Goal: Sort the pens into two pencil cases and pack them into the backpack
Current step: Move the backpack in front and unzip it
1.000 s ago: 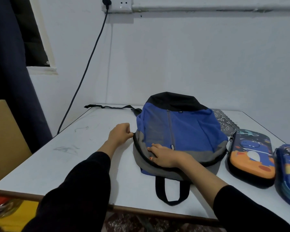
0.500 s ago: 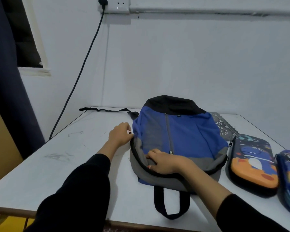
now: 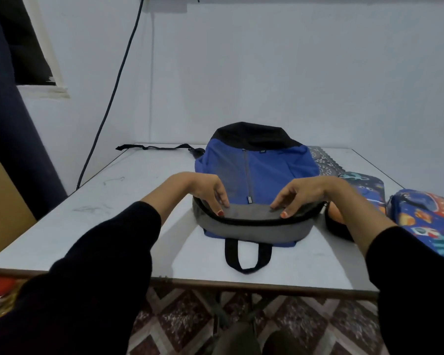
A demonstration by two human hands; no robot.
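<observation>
A blue backpack with a black top and grey front lies flat on the white table, its carry loop toward me. Its main zip runs along the grey part and looks parted. My left hand and my right hand each pinch the upper grey edge of that opening between thumb and fingers. Two space-print pencil cases lie to the right, both zipped. The nearer pencil case is partly hidden behind my right arm, and the second pencil case lies at the table's right edge. No pens show.
A dark patterned mat lies behind the cases. A black strap trails from the backpack toward the back left. A black cable hangs down the wall. A cardboard box stands left of the table.
My left hand has moved from the backpack's left side onto the grey flap. My right hand has shifted right along the zip. Both now pinch the flap's edge.
</observation>
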